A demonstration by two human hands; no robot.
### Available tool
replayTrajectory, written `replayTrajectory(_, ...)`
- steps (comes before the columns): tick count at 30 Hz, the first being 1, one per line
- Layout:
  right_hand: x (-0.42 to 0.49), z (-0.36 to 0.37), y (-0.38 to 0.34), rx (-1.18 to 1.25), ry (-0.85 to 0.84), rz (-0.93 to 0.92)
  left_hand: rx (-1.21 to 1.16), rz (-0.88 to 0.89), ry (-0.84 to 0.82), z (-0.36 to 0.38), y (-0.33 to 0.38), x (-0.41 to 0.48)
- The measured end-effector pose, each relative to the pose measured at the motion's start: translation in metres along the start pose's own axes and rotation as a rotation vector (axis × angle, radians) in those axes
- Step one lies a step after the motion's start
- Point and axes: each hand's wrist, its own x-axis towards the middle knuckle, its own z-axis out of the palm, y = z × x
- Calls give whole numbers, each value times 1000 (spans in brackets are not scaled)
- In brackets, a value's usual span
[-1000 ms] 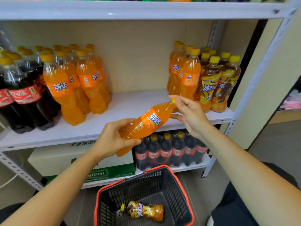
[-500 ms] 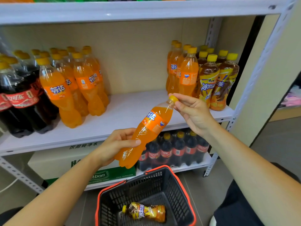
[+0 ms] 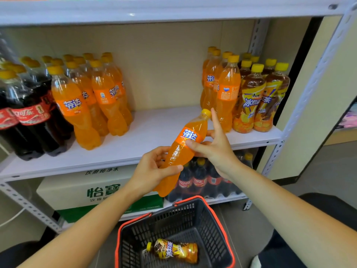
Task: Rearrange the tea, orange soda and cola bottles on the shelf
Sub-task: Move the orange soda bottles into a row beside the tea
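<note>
My left hand (image 3: 152, 171) wraps the lower half of a clear plastic orange soda bottle (image 3: 190, 135) with an orange label, thumb across the front. My right hand (image 3: 218, 149) pinches the same bottle at the label: thumb on the front, curled fingers behind, index finger (image 3: 216, 120) straight up beside the yellow cap (image 3: 206, 113). So both hands hold it.

The bottle is tilted, cap up and away from me, base down past my left hand. It is in the air in front of the white shelf board (image 3: 154, 132), not resting on it.

Just beyond my right hand, upright on the board: a small group of orange soda bottles (image 3: 222, 88), and touching them on their right, brown iced tea bottles with yellow caps (image 3: 258, 99).

Well up and left of my left hand: a bigger block of orange soda bottles (image 3: 92, 99), with dark cola bottles with red labels (image 3: 25, 117) right beside it, further left. The board between the two soda groups is bare.

Behind and under my hands, one level down: more cola bottles (image 3: 201, 180), and left of them a white and green cardboard carton (image 3: 87, 190).

Straight below both hands: a black mesh shopping basket with a red rim (image 3: 173, 217). One iced tea bottle (image 3: 173, 250) lies on its side in it, cap to the left.
</note>
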Motion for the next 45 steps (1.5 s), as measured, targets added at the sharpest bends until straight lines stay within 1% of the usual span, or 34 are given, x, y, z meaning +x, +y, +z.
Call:
replayTrajectory(3,2,0,-3,139,21,93,-52,3,12,0,3,1)
replayTrajectory(7,0,5,-8,236,-89,146,-49,36,25,1,7,1)
replayTrajectory(9,1,6,-9,258,-60,160,-13,63,7,0,9,1)
replayTrajectory(12,4,6,-15,240,29,162,63,90,-43,-1,12,0)
replayTrajectory(15,7,4,-17,198,98,154,224,117,-46,1,11,-4)
replayTrajectory(16,8,3,-18,190,103,154,225,114,-39,1,10,-4)
replayTrajectory(18,9,2,-20,172,79,151,106,72,-38,0,10,-4)
replayTrajectory(21,11,0,-23,186,-3,137,-102,-23,-78,-1,10,-3)
replayTrajectory(23,11,-2,-26,224,-42,129,-157,-56,-111,-3,10,-2)
replayTrajectory(25,10,-2,-27,217,-25,104,-153,-73,-147,-2,11,-2)
replayTrajectory(27,8,0,-26,186,24,94,-103,-72,-151,4,13,-3)
replayTrajectory(29,6,3,-25,168,52,91,-5,-65,-78,11,13,-3)
replayTrajectory(31,5,6,-24,151,43,84,62,-58,6,15,12,-2)
replayTrajectory(34,5,6,-24,128,-7,49,-11,-70,32,11,10,1)
replayTrajectory(38,9,0,-25,278,-105,88,-217,-120,0,5,11,5)
replayTrajectory(40,10,-2,-24,282,-112,86,-237,-134,-37,5,11,5)
replayTrajectory(42,11,-2,-21,263,-64,75,-187,-130,-48,7,13,5)
replayTrajectory(45,11,-2,-18,244,25,88,-28,-68,7,12,11,6)
